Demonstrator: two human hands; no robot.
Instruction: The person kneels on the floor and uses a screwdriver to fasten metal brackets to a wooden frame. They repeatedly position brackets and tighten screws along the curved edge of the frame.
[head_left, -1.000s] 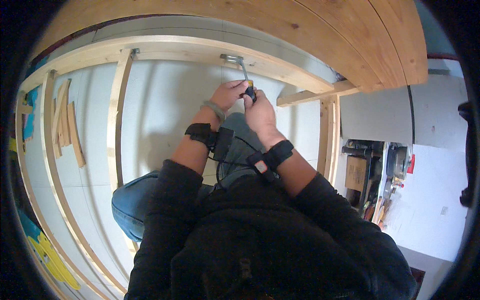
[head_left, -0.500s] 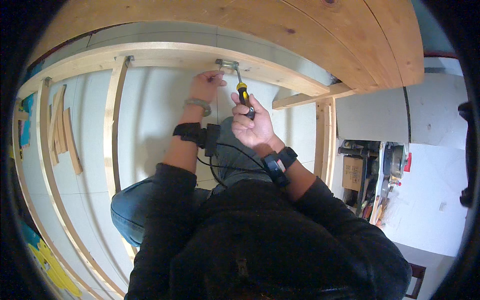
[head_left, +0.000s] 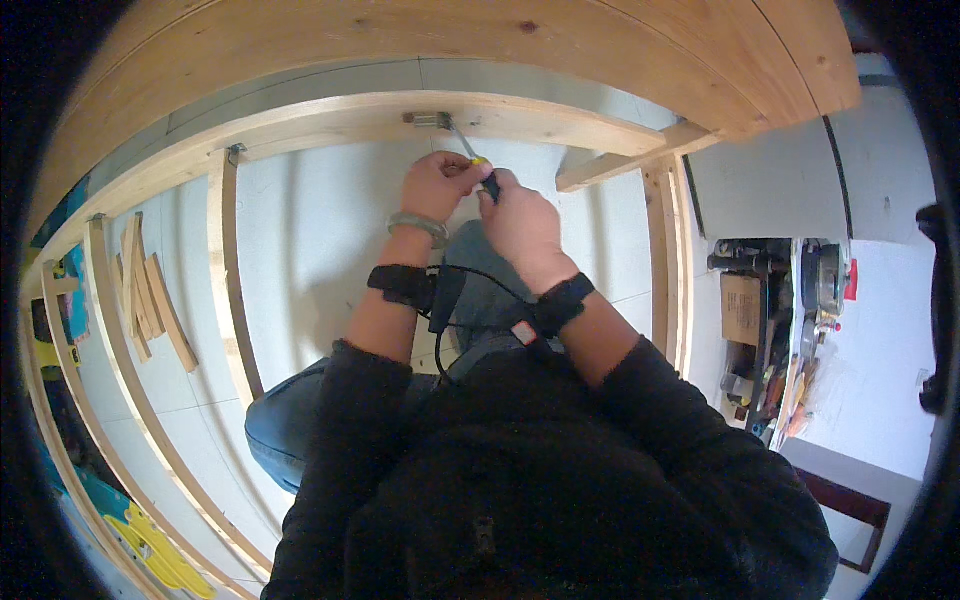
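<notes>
A screwdriver (head_left: 480, 170) with a yellow and black handle points up and left, its shaft tip at a small metal bracket (head_left: 430, 120) on the underside of a wooden rail (head_left: 330, 115). My right hand (head_left: 520, 220) grips the handle. My left hand (head_left: 438, 185) is curled around the handle's upper end beside it. Both wrists wear black straps, with a cable running between them. A grey bracelet sits on the left wrist.
A wooden frame surrounds me: an upright post (head_left: 232, 270) to the left, another post (head_left: 665, 260) to the right, a wide board (head_left: 450, 40) overhead. Loose wooden slats (head_left: 150, 295) lie on the white floor at left. A shelf of tools (head_left: 770, 330) stands at right.
Both hands came together on the screwdriver. My left hand dropped from the bracket to the handle, and the tool's tip now reaches the bracket.
</notes>
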